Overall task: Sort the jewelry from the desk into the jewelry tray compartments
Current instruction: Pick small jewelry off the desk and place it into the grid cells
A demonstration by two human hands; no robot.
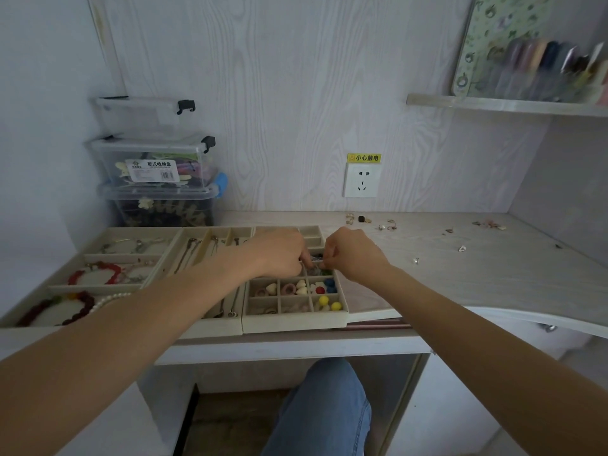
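Three beige jewelry trays sit side by side on the desk. The right one, a small-grid tray [296, 320], holds coloured earrings and rings. The middle tray [210, 330] holds necklaces, and the left tray [108, 258] holds bead bracelets. My left hand [279, 251] and my right hand [352, 255] meet over a middle-right compartment of the grid tray, fingers curled, pinching a small dark piece of jewelry [316, 258] between them. Several loose earrings [385, 227] lie on the desk to the right.
Stacked clear storage boxes [154, 166] stand at the back left. A wall socket [362, 179] is behind the desk. More small pieces [490, 224] lie far right. A shelf [506, 105] with bottles hangs upper right. My knee in jeans [325, 406] is under the desk.
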